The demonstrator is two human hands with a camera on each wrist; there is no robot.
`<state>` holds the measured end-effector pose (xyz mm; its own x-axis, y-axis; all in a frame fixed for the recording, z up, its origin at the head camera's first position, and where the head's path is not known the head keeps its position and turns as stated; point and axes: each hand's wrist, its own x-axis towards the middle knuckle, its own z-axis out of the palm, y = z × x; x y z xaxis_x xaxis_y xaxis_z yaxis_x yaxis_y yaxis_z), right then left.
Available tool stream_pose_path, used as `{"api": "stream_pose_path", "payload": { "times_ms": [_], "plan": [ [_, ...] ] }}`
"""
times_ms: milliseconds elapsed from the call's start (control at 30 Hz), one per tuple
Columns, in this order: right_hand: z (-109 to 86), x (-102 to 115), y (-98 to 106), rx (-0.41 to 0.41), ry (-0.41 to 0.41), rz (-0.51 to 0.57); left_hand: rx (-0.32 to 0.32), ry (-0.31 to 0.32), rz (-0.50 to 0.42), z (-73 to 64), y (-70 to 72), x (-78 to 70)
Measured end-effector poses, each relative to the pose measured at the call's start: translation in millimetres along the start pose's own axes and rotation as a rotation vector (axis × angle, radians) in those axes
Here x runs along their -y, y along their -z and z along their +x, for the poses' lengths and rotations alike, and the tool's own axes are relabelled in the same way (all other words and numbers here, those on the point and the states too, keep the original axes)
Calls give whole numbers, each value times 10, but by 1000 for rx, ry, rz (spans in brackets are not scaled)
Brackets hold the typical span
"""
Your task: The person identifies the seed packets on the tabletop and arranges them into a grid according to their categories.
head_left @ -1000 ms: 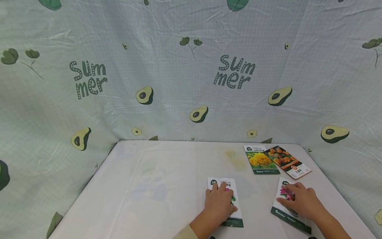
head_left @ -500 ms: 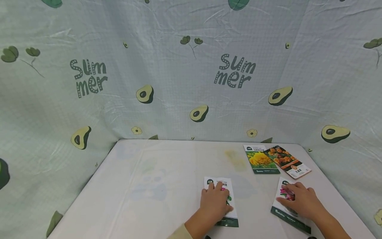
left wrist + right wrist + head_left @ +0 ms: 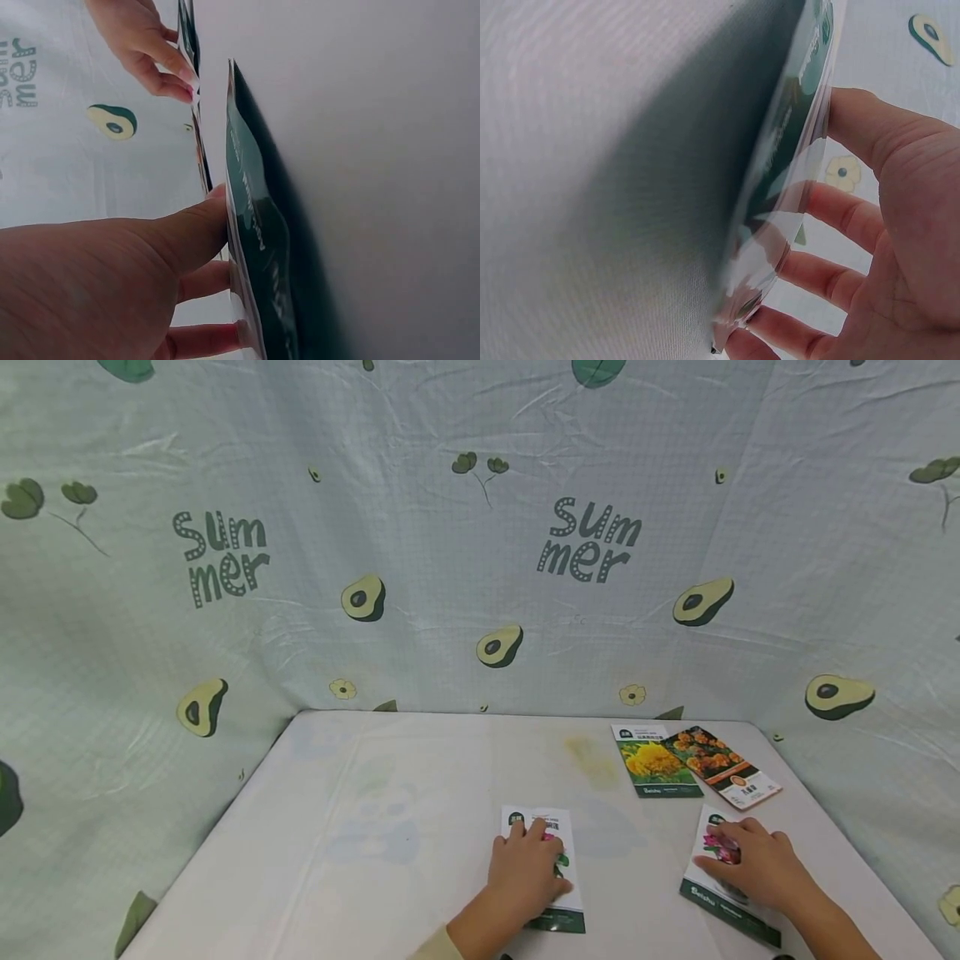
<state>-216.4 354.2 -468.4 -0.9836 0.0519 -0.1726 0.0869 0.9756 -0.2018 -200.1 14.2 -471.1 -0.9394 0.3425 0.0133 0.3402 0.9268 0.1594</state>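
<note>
A seed packet (image 3: 562,920) with a pink flower and green bottom band lies near the front middle of the table. My left hand (image 3: 523,870) is over it, fingertips spread on its upper face. In the left wrist view the thumb and fingers touch the face of this packet (image 3: 255,202), whose near edge curves slightly off the table. Another seed packet (image 3: 722,908), with a magenta flower, lies to the right. My right hand (image 3: 761,866) rests thumb and fingertips on it. In the right wrist view several layers show along this packet's edge (image 3: 780,165); whether packets are stacked I cannot tell.
Toward the back right of the white table (image 3: 420,777) lie a yellow-flower seed packet (image 3: 652,764) and an orange-flower packet (image 3: 723,768), which overlaps its corner. A printed cloth (image 3: 420,527) hangs behind the table and along its sides.
My left hand has slid its packet leftward across the table, away from the right-hand packet. My right hand and the packets at the back have stayed in place.
</note>
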Motion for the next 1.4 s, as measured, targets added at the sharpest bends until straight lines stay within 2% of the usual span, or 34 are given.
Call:
{"api": "stream_pose_path", "payload": {
  "times_ms": [367,633,867,1400],
  "plan": [
    [6,-3,-15,13,0,4,-16,-1,-60,-121,52,144],
    [-11,-11,-32,26,2,10,-1,-2,-71,-141,45,210],
    [-6,-18,-44,13,7,6,-28,-9,-71,-170,38,297],
    [-17,9,-11,-3,1,17,-18,3,-104,-225,123,431]
  ]
}}
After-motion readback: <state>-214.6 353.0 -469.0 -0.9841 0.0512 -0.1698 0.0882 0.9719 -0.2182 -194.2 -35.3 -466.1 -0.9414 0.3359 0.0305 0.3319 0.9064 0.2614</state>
